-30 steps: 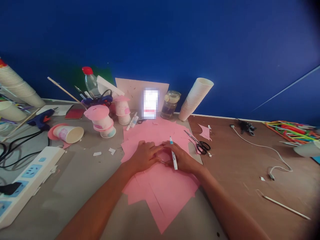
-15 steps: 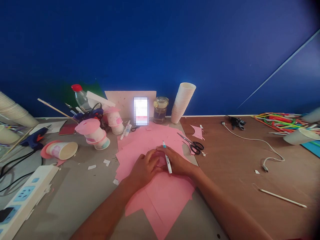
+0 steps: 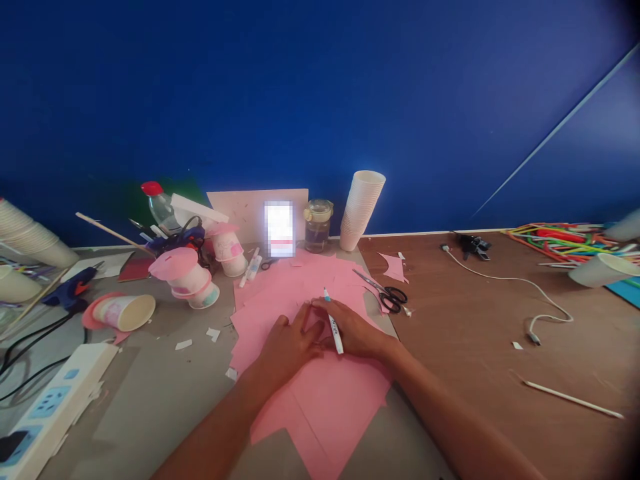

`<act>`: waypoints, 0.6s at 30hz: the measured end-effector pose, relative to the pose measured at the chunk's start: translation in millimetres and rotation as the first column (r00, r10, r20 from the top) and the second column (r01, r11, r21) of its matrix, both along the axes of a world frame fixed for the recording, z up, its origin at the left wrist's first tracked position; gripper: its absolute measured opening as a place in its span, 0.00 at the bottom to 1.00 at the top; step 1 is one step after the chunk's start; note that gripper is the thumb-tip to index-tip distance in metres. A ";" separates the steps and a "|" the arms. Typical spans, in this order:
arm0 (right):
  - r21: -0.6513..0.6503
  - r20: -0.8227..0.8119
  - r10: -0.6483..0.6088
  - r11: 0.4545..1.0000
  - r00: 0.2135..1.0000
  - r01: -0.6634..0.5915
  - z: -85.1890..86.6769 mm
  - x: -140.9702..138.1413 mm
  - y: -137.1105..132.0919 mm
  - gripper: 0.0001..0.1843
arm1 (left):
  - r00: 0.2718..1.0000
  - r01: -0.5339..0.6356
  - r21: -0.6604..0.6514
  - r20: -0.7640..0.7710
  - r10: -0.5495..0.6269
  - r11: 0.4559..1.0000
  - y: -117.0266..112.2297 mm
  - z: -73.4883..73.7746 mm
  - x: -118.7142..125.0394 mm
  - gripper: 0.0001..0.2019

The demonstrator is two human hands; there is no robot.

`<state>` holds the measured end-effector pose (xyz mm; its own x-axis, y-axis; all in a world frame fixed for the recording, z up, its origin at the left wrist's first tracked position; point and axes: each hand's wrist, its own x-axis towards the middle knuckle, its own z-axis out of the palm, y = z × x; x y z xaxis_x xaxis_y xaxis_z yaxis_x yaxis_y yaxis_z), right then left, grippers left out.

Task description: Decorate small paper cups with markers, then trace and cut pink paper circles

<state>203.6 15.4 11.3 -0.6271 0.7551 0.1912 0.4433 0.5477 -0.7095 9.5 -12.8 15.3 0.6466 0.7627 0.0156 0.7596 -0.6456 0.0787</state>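
Observation:
Several overlapping sheets of pink paper (image 3: 325, 407) lie under both hands. My left hand (image 3: 290, 343) rests on the paper with its fingers stretched and somewhat apart. Beside it, my right hand (image 3: 357, 330) holds a white marker (image 3: 336, 333) with a blue end, which slants across the hand between thumb and fingers. The fingertips of the two hands almost meet; what lies between them is partly hidden. To the right of my right hand, black-handled scissors (image 3: 393, 298) lie at the paper's edge.
Behind the paper stand a lit phone (image 3: 280, 229), a glass jar (image 3: 318, 227) and stacked paper cups (image 3: 361, 210). Pink-decorated cups (image 3: 187, 280), a glue gun (image 3: 70, 287) and a power strip (image 3: 55, 407) are on the left. A white cable (image 3: 500, 280) and a thin stick (image 3: 573, 399) lie right.
My left hand's fingers have spread and flattened on the paper. My right hand still holds the marker in nearly the same place. The view has shifted slightly.

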 end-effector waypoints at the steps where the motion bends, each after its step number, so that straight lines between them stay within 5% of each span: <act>1: 0.001 0.001 -0.002 1.000 1.000 0.002 0.1 0.0 -0.1 0.43 | 1.000 -0.003 -0.001 -0.016 0.003 1.000 -0.4 0.4 0.7 0.22; 18: -0.027 -0.008 -0.006 1.000 1.000 0.005 3.1 -1.0 -2.7 0.40 | 0.994 -0.086 -0.121 -0.077 0.077 0.989 -6.4 4.4 13.6 0.35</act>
<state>202.5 12.7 14.3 -0.6213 0.7636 0.1758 0.4402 0.5257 -0.7279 23.1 -19.2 19.7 0.5784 0.8058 -0.1270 0.8157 -0.5702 0.0974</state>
